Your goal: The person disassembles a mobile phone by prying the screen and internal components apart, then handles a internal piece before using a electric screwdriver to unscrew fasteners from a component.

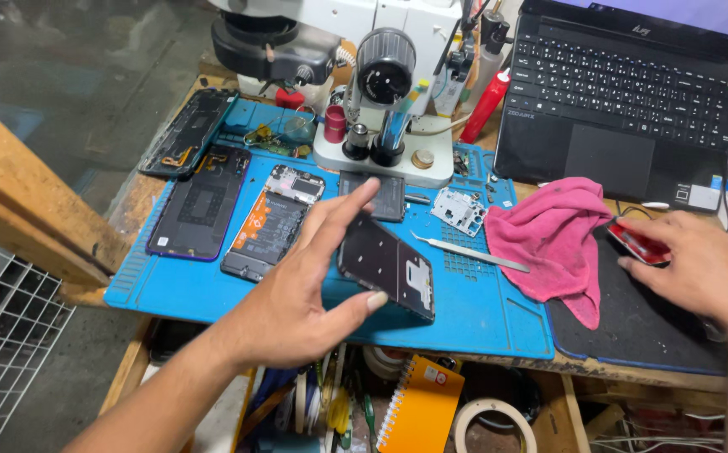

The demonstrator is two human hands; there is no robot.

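Head view: blue work mat (pixel 481 323) under your hands, laptop (pixel 624 92) behind, pink cloth (pixel 553 231) at mat's right edge. Your left hand (pixel 297 294) half open — thumb and fingers pinching dark phone frame (pixel 386 264), tilted above mat. Your right hand (pixel 704 268) curled onto small red tool (pixel 639 242) — on black pad (pixel 632 327), just beside cloth.

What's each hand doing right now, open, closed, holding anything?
Left hand: closed on a dark phone frame, held above the blue mat.
Right hand: fingers closed on a small red tool.
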